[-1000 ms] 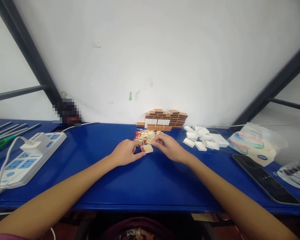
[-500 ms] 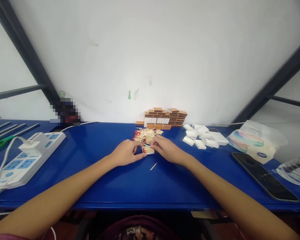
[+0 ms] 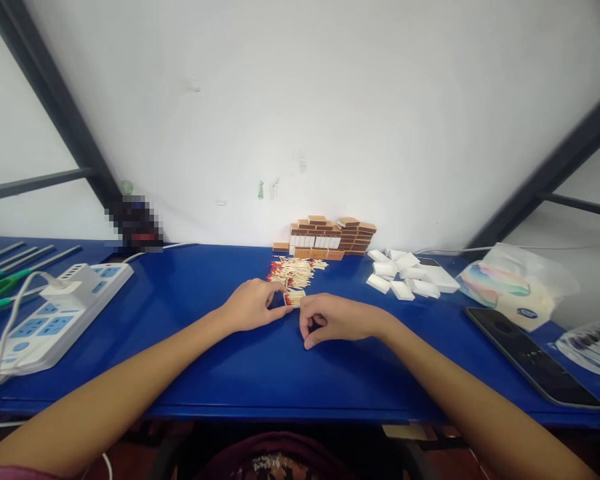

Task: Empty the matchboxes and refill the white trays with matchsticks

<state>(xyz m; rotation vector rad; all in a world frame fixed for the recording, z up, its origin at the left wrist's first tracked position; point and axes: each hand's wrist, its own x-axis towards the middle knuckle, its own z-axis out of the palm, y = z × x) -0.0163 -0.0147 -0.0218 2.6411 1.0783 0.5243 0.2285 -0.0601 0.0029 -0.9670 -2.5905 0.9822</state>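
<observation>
My left hand [image 3: 257,305] grips the left end of a small white matchbox tray [image 3: 301,305] between thumb and fingers. Matches [image 3: 295,299] lie side by side in the tray, their red heads toward the left. Just right of and nearer than the tray, my right hand [image 3: 330,320] is closed in a pinch. Its fingertips are down at the blue tabletop, over the spot of a single loose match, which the fingers hide. Right behind the tray spreads a pile of loose matches [image 3: 294,272], mostly with red heads on the left.
Brown matchboxes [image 3: 357,235] are stacked against the wall. White trays [image 3: 403,290] lie heaped to the right, near a tissue pack [image 3: 505,287], a phone [image 3: 535,360] and a clear plastic package [image 3: 595,347]. On the left are a power strip [image 3: 50,327] and green-handled scissors [image 3: 3,287].
My right hand has left the tray's right end and come down toward me, pinching where the loose match lay in sight. My left hand has stayed at the tray.
</observation>
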